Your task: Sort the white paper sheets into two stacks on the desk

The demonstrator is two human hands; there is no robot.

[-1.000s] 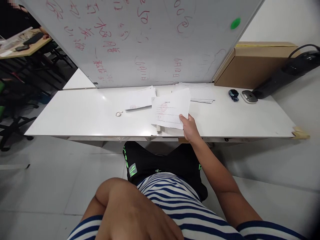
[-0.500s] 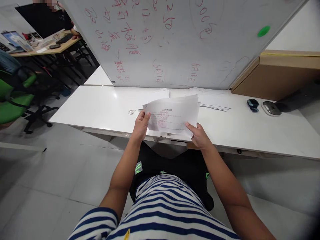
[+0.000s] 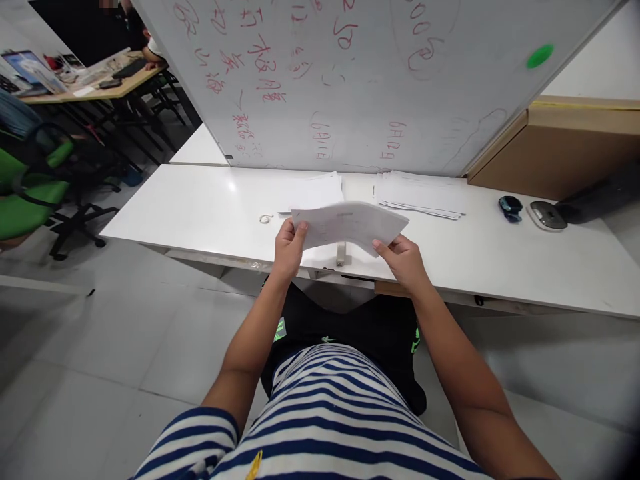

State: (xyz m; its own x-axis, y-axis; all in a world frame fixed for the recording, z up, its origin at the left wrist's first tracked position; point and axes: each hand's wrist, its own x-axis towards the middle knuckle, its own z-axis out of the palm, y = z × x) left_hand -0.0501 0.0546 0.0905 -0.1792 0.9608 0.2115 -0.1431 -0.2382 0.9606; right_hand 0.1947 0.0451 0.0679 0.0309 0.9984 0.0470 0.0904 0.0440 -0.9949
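Observation:
A printed paper document is held up above the desk's front edge, its lower edge bowed upward. My left hand pinches its left side, thumb on top. At the lower right corner my right hand grips it between thumb and fingers. I cannot tell how many sheets it has. Beneath the document a small grey block-like object lies on the desk; I cannot make out its kind. Behind, a paper stack lies at the left, partly covered by the document, and another paper stack at the right.
A whiteboard with red writing stands along the back of the white desk. A cardboard box, a dark watch-like item and a grey rounded device are at the right. A small white ring-shaped item lies left.
The document has tilted and curved; its red stamps no longer show, and the grey object beneath has come into fuller view. My right hand has shifted slightly right.

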